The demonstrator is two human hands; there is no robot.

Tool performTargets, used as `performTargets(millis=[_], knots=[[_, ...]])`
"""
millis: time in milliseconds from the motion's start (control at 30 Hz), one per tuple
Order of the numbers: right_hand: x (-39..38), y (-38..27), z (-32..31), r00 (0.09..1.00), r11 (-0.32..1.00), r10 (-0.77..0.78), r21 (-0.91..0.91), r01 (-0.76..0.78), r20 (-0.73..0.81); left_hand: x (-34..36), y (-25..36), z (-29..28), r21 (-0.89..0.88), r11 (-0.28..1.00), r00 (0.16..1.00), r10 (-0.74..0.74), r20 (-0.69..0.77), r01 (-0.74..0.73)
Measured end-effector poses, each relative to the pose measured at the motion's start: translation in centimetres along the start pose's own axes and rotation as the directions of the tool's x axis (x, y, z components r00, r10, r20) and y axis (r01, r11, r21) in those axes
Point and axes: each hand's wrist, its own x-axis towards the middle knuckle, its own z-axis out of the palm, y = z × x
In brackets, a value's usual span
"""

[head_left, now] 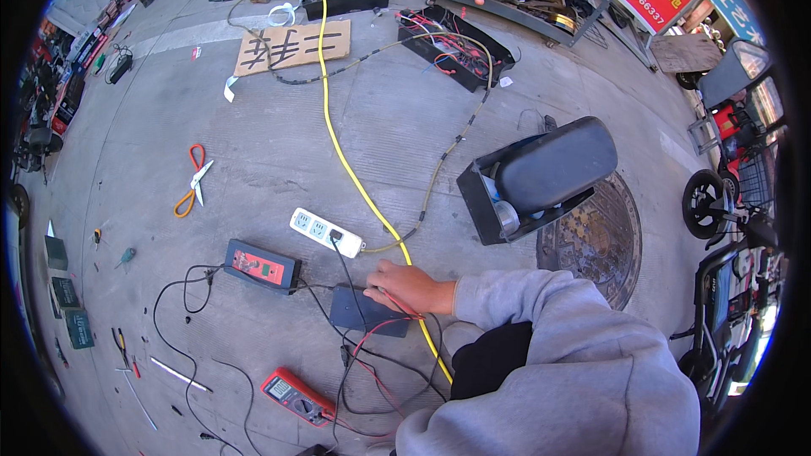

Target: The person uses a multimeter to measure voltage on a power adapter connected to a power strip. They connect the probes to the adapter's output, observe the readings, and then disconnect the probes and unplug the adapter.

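Note:
My right hand (pixel 411 289) reaches in from the lower right in a grey sleeve. Its fingers are bent together over a flat dark blue-grey box (pixel 361 314) on the ground. A thin red wire (pixel 402 304) comes out from under the fingers, its end hidden by the hand. A dark charger-like box with a red label (pixel 262 264) lies left of it. Nearer to me rests a red multimeter (pixel 297 397) with red and black leads. Above the hand is a white power strip (pixel 327 232) with a black plug in it. My left hand does not show.
A yellow cable (pixel 348 160) crosses the ground close to my right hand. Orange-handled scissors (pixel 194 181) lie at the left. A black seat-shaped case (pixel 553 169) stands by a round manhole cover (pixel 596 245). Farther off are a cardboard sign (pixel 293 46) and a black tray of wires (pixel 456 49).

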Motion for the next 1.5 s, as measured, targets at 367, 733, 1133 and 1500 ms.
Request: performTargets(millis=[367,733,1133,1500], knots=[[0.2,-0.1,-0.2,0.999,0.999,0.034,0.032,-0.033,-0.013,-0.2,-0.1,0.6,0.001,1.0,1.0,-0.007,-0.027,0.007],[0.4,0.2,-0.3,0.998,0.999,-0.038,0.035,0.04,-0.053,-0.3,-0.2,0.9,0.006,1.0,1.0,0.007,-0.022,-0.006],[0.3,1.7,0.9,0.998,0.994,-0.057,0.095,0.057,0.001,-0.3,-0.2,0.6,-0.001,1.0,1.0,-0.004,-0.003,0.004],[0.3,2.9,1.5,0.997,0.992,-0.069,0.112,0.064,0.041,-0.3,-0.3,0.9,-0.01,1.0,1.0,-0.005,-0.016,0.005]])
